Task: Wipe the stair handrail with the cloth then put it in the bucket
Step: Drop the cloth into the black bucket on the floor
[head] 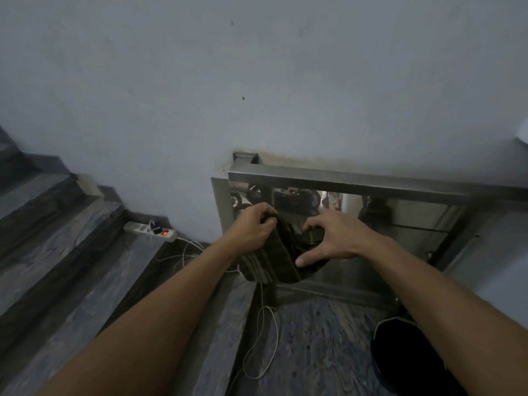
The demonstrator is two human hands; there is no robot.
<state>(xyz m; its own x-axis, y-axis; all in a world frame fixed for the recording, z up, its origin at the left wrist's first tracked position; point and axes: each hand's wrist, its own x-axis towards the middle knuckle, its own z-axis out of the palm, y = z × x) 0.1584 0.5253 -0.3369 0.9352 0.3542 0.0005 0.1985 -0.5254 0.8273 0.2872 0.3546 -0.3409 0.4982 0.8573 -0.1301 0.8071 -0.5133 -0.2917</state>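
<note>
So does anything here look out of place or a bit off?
Yes. A power strip with a lit red switch lies on a stair step, and its thin white cable trails in loose loops across the floor, a likely trip hazard. The wall is also stained brown just above the metal handrail.

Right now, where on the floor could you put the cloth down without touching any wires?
Bare floor lies between the white cable and the black bucket. The grey steps at left are also bare. It is crowded near the power strip, where wires tangle below the cloth.
</note>
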